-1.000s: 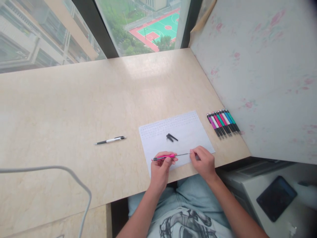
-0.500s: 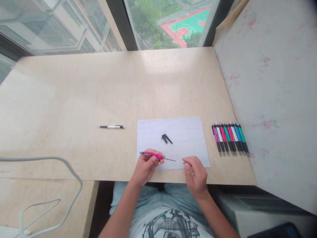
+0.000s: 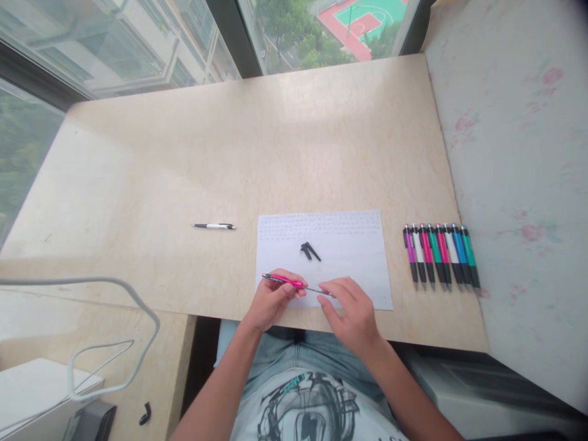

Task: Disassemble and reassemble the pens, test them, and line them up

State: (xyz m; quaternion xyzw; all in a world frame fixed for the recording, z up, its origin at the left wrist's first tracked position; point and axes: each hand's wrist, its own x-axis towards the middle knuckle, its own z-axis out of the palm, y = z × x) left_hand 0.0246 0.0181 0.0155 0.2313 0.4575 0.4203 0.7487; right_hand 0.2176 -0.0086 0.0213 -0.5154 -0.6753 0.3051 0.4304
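My left hand (image 3: 272,301) is closed round a pink pen barrel (image 3: 282,280), held level over the near edge of a white sheet of paper (image 3: 349,257). A thin refill (image 3: 316,290) sticks out of the barrel to the right. My right hand (image 3: 351,313) pinches the refill's free end with thumb and fingertips. Small black pen parts (image 3: 309,250) lie on the middle of the sheet, just beyond both hands.
A row of several coloured pens (image 3: 440,254) lies right of the sheet beside a flowered wall panel (image 3: 514,159). A black-and-white pen (image 3: 214,226) lies alone to the left on the beige table (image 3: 184,159). A grey cable (image 3: 119,294) loops at lower left. Windows run behind.
My right hand moved left and closed on the refill tip, which it had let go half a second ago. The camera view swung left; the left hand kept its hold.
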